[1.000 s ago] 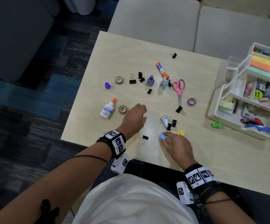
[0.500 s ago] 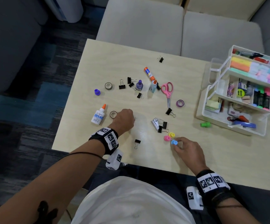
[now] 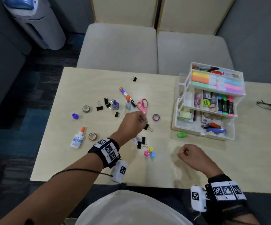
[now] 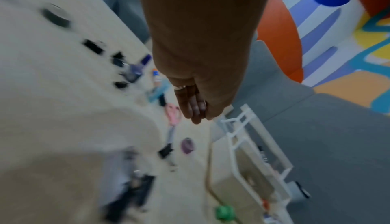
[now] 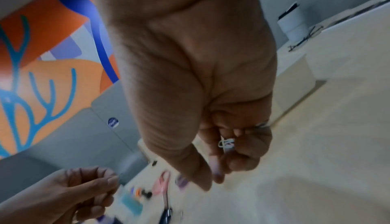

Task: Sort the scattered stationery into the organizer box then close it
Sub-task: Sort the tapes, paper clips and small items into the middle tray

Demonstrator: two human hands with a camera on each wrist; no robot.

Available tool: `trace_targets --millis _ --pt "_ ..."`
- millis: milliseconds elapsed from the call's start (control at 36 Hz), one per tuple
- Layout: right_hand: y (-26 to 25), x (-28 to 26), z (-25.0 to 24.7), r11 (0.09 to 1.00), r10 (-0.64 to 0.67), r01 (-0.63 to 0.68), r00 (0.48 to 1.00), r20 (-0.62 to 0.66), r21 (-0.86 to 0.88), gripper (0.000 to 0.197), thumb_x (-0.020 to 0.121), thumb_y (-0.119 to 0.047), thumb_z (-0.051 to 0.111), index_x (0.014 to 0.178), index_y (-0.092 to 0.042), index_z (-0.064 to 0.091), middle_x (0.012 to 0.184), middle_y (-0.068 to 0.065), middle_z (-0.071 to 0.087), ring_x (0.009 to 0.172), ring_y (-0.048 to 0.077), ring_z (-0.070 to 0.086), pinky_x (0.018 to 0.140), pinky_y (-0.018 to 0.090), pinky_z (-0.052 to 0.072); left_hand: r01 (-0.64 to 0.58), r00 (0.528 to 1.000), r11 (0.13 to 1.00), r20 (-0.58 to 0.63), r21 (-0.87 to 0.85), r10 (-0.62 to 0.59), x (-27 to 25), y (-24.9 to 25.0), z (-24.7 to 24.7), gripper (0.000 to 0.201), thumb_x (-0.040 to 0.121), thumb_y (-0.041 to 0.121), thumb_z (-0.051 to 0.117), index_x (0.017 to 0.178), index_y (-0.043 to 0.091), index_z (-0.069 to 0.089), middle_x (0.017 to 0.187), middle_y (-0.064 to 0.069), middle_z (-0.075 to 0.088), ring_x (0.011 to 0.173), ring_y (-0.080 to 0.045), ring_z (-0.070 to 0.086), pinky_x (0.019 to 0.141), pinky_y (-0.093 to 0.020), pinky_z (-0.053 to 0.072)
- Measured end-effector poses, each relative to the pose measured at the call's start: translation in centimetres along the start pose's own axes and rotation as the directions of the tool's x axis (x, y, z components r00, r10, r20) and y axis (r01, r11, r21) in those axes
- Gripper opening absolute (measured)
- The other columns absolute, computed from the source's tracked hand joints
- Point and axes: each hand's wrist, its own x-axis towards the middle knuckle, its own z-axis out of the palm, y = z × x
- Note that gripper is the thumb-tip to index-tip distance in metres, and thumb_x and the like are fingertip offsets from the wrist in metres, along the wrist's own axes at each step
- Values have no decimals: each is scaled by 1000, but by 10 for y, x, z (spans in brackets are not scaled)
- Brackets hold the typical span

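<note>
The white tiered organizer box point(image 3: 201, 135) stands open at the table's right, its trays full. My left hand point(image 3: 143, 119) hovers just below the pink scissors point(image 3: 143, 104) and above a black binder clip point(image 3: 147, 127), fingers curled and pinching something small and thin. My right hand point(image 3: 182, 151) is raised over bare table in front of the box. The right wrist view shows small paper clips point(image 5: 226, 142) held in its curled fingers. Pink, yellow and blue caps point(image 3: 149, 152) sit between the hands. A green cap point(image 3: 181, 135) lies by the box.
Scattered on the table are a glue stick point(image 3: 124, 92), a white glue bottle point(image 3: 78, 138), tape rolls point(image 3: 86, 109), purple tape point(image 3: 156, 117) and several binder clips point(image 3: 100, 108). Eyeglasses point(image 3: 269, 106) lie at the far right. Sofa cushions point(image 3: 120, 49) sit behind the table.
My left hand moved from beside the tape roll rightward to the scissors. My right hand left the coloured caps and moved right, toward the box.
</note>
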Motion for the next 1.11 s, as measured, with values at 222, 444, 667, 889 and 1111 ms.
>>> trace_targets --millis 222,444,667,889,1111 --pt "9 24 -93 978 -31 81 967 -252 194 30 103 1 51 90 -21 69 88 4 73 81 23 72 83 40 59 -75 996 994 -56 -76 71 73 127 63 11 81 23 78 76 26 70 70 13 69 68 -1 65 65 -22 54" --pt "5 68 -145 952 -63 178 910 -410 250 32 101 2 53 91 -24 68 83 3 75 76 27 76 73 51 65 59 995 997 -80 43 -56 113 170 126 13 82 19 70 68 20 68 67 6 69 67 -15 67 64 -36 60" --pt "2 97 -159 961 -133 219 903 -409 171 21 101 -3 57 98 -20 70 89 -1 74 82 17 73 80 42 62 113 988 990 -115 85 -103 122 163 144 11 82 20 70 71 21 67 67 8 68 66 -14 65 64 -34 57" --pt "-8 113 -158 942 -186 288 876 -444 174 17 103 -11 61 114 -18 72 108 2 74 89 11 71 72 18 51 74 989 989 -139 130 -56 121 160 148 13 85 31 77 78 21 71 72 8 71 68 -11 65 61 -29 50" --pt "-17 114 -157 931 -178 281 907 -383 231 41 102 3 50 141 -3 61 132 12 69 121 21 65 102 30 48 46 991 989 -128 143 -28 110 154 145 10 92 33 72 87 24 75 80 10 75 72 -8 68 69 -33 57"
